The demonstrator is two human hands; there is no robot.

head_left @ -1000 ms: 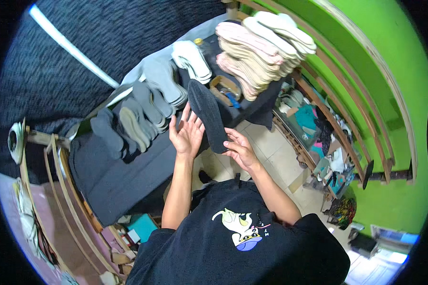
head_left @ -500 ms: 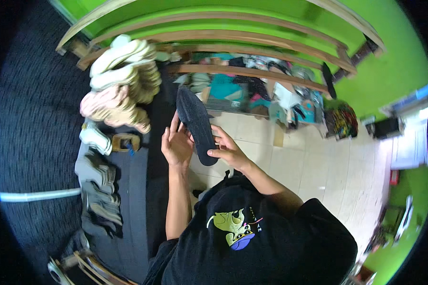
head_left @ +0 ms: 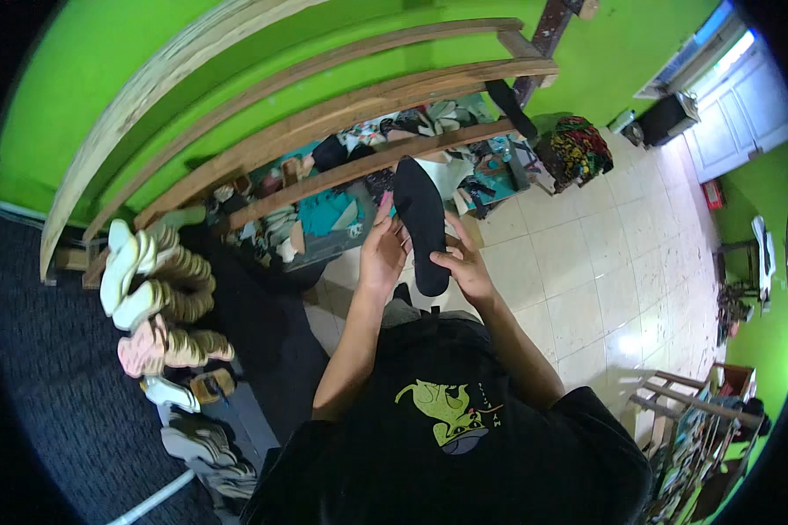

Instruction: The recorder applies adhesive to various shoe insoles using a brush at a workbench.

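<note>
A long black shoe insole (head_left: 422,223) is held almost upright in front of my chest, its wider end pointing away from me. My right hand (head_left: 467,271) grips its lower part, with the thumb on the face and the other fingers at the side and behind. From the left, my left hand (head_left: 382,261) supports the insole's edge and back; some of its fingertips are hidden behind it.
Stacks of cream and pink sole-shaped pieces (head_left: 162,341) and grey ones (head_left: 206,446) line the left. Ahead, a wooden rack (head_left: 341,96) stands over piled scraps (head_left: 328,214). A patterned bundle (head_left: 580,150) sits on the tiled floor (head_left: 578,262). Another rack (head_left: 696,429) is at lower right.
My view has turned right, so the stacks and rack appear shifted left. The insole is more upright in the picture, with both hands still on it.
</note>
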